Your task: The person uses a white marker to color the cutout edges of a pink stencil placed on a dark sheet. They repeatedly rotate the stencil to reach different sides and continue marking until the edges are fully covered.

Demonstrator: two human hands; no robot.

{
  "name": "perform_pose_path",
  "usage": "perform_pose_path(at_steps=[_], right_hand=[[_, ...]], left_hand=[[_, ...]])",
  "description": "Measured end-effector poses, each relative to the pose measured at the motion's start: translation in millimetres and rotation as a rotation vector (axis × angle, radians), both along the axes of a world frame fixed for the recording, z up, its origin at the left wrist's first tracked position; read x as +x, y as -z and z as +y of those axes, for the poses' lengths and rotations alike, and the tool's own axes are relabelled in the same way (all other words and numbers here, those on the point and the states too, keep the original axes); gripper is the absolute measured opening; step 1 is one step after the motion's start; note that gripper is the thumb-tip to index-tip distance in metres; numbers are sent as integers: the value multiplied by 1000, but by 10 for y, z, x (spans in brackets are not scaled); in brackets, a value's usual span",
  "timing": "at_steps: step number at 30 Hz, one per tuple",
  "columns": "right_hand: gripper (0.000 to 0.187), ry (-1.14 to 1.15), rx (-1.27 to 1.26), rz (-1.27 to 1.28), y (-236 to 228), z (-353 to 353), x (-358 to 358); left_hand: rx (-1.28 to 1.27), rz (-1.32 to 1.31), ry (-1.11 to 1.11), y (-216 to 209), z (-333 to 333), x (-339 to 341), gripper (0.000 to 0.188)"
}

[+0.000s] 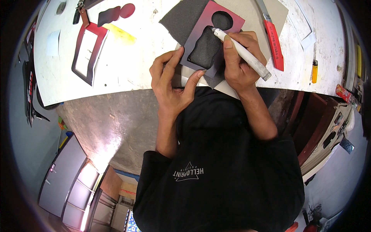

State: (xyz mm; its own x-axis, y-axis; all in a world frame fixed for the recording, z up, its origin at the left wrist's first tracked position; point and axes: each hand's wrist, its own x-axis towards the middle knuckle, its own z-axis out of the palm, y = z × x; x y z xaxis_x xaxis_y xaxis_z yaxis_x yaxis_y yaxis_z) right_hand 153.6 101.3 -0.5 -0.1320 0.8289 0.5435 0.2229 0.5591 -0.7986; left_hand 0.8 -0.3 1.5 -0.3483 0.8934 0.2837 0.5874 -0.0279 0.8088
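Observation:
A flat panel (pixel 193 40), shading from red to dark purple, lies at the table's near edge. It has a round opening and a larger wavy one, with dark grey material (pixel 205 48) showing through both. My left hand (pixel 170 77) holds the panel at its lower left corner, index fingertip at the left edge and thumb at the bottom. In my right hand (pixel 245 58) is a thick white marker pen (pixel 247 56), slanting so its dark tip meets the upper rim of the wavy opening. Under the panel are dark grey (pixel 176 21) and beige sheets (pixel 278 9).
A red utility knife (pixel 273 44) lies right of the panel, a yellow lighter (pixel 315 72) farther right. On the left are a red-and-black frame-shaped piece (pixel 79 54), a dark red wavy piece (pixel 109 16), a red disc (pixel 126 11) and a yellow strip (pixel 120 33) on the white table (pixel 127 65).

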Motion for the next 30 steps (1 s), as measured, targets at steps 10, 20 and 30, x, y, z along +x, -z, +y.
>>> perform_pose_path(at_steps=[10,20,30], right_hand=[[12,15,3,7,-6,-9,-10],[14,49,112,42,1,-12,115],[33,284,-12,145,-3,14,77]], left_hand=[[-7,-5,-2,-28,6,5,60],[0,6,-16,-14,22,5,59],[4,23,-6,-43,10,8,58]])
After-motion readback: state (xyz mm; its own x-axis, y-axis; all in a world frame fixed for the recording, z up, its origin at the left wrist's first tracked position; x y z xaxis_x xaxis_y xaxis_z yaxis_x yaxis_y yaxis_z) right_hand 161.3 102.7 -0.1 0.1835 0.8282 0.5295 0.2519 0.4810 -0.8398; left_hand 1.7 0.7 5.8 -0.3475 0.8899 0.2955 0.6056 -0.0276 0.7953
